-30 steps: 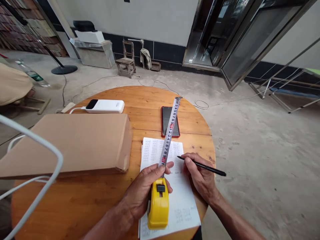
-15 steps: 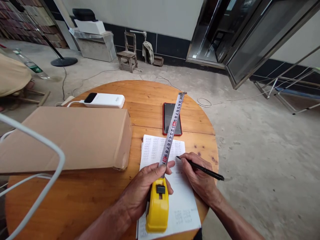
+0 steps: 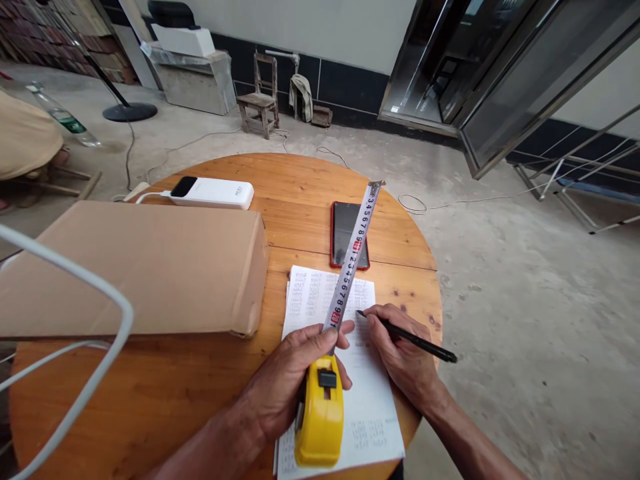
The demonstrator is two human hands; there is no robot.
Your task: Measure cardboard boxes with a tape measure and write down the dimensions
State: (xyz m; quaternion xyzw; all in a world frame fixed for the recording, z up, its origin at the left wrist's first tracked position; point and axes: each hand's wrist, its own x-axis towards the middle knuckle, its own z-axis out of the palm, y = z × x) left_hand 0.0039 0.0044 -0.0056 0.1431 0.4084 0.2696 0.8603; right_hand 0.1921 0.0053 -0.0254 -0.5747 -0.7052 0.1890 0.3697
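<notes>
The left hand (image 3: 287, 373) holds the tape measure (image 3: 320, 423), its yellow case over the near part of the paper (image 3: 373, 400). The fingers curl round it, with the thumb pressed on the blade (image 3: 345, 287) just ahead of the case. Right of it, the right hand (image 3: 403, 350) rests at the paper's edge, its fingers pinching a black pen (image 3: 415, 343). The pen's tip points left at the written columns, near the blade — whether it touches the paper, I cannot tell.

A white cord (image 3: 125, 327) loops in from the left, in front of a cardboard box (image 3: 135, 267) lying on the round wooden counter (image 3: 150, 400).

The blade slants away across the paper and over a red-edged phone (image 3: 342, 230); its hooked end (image 3: 376, 184) reaches past the phone, near the counter's far rim. Behind the box lies a white power bank (image 3: 223, 192) with a cable (image 3: 153, 195) in its left end.

Beyond, on the concrete floor (image 3: 500, 280), are a bottle (image 3: 75, 125) lying on its side — and, by the wall (image 3: 320, 30), a small wooden chair (image 3: 259, 100).
</notes>
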